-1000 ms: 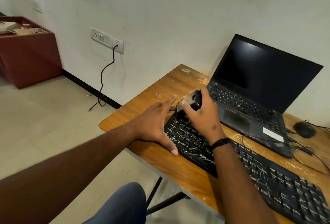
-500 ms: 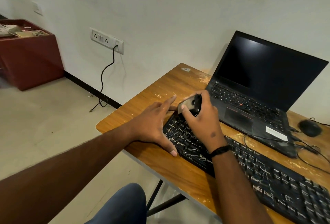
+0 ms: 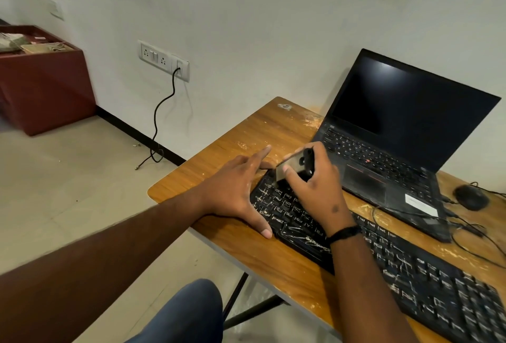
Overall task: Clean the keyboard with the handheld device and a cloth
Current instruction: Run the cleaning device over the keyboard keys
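**Device on the keyboard's left end, left hand bracing**

While your knee (image 3: 189,312) in blue cloth sits lowest in the view, your two forearms reach up over the wooden table (image 3: 235,148). Your left hand (image 3: 235,192) lies flat with fingers spread: thumb on the table just beside the near left corner of the black keyboard (image 3: 410,277), fingertips at its far left corner. Keyboard runs along the table's near edge, keys streaked with pale marks. Your right hand (image 3: 317,186), black band at the wrist, curls round the handheld device (image 3: 294,164), a small grey and black unit held down against the top-left keys. Cannot tell whether it touches them. Beyond it: open laptop (image 3: 397,134), screen dark, and to its right a black mouse (image 3: 471,197) with loose cables. Farther left, a black cord (image 3: 161,112) hangs from the wall socket (image 3: 164,60) to the floor; a dark red box (image 3: 43,88) stands against the wall.
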